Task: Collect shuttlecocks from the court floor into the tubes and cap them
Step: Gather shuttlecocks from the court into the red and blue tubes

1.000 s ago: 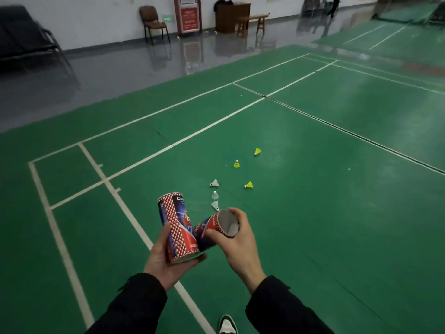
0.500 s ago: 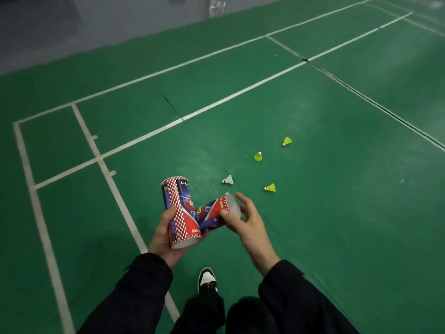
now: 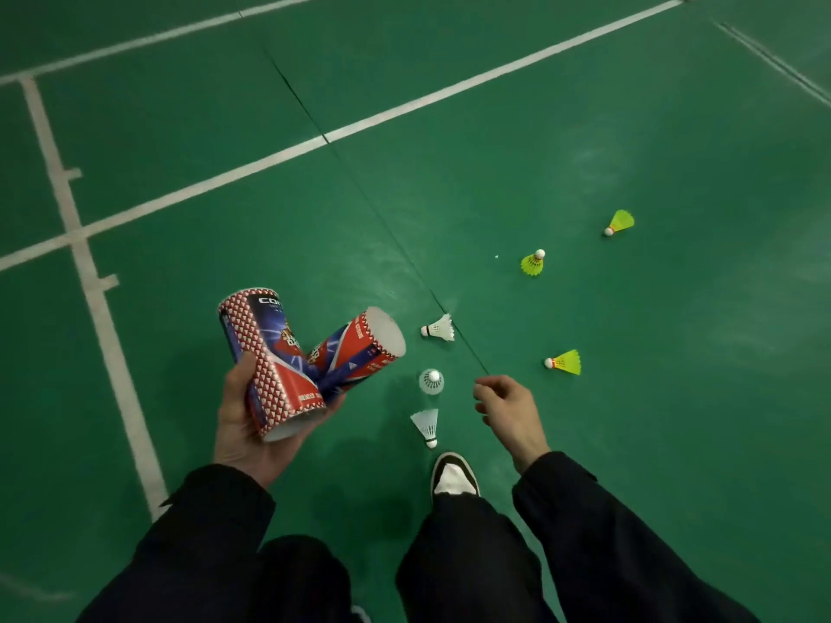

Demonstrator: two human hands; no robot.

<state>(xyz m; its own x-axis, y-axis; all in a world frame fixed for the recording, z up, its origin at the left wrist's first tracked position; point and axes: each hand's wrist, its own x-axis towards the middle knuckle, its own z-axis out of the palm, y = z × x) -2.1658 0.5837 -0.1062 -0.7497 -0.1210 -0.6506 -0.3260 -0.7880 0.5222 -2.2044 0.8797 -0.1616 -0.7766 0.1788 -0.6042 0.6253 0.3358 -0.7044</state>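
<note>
My left hand (image 3: 245, 424) grips two red-and-blue shuttlecock tubes: one upright tube (image 3: 265, 357) and a second tube (image 3: 359, 353) tilted to the right with a pale end facing up. My right hand (image 3: 510, 409) hovers above the floor, fingers loosely curled and holding nothing. Three white shuttlecocks lie just left of it: one (image 3: 440, 328) farthest, one (image 3: 431, 382) standing cork up, one (image 3: 427, 425) nearest my shoe. Three yellow shuttlecocks lie farther right: one (image 3: 564, 362), one (image 3: 533, 263) and one (image 3: 620, 222).
The green court floor (image 3: 674, 442) carries white boundary lines (image 3: 90, 281) on the left and across the top. A dark seam (image 3: 373, 204) runs diagonally between mats. My black-and-white shoe (image 3: 454, 478) stands right below the white shuttlecocks.
My right hand let go of the tilted tube and dropped lower to the right. The view tipped down and closer, so two more white shuttlecocks show.
</note>
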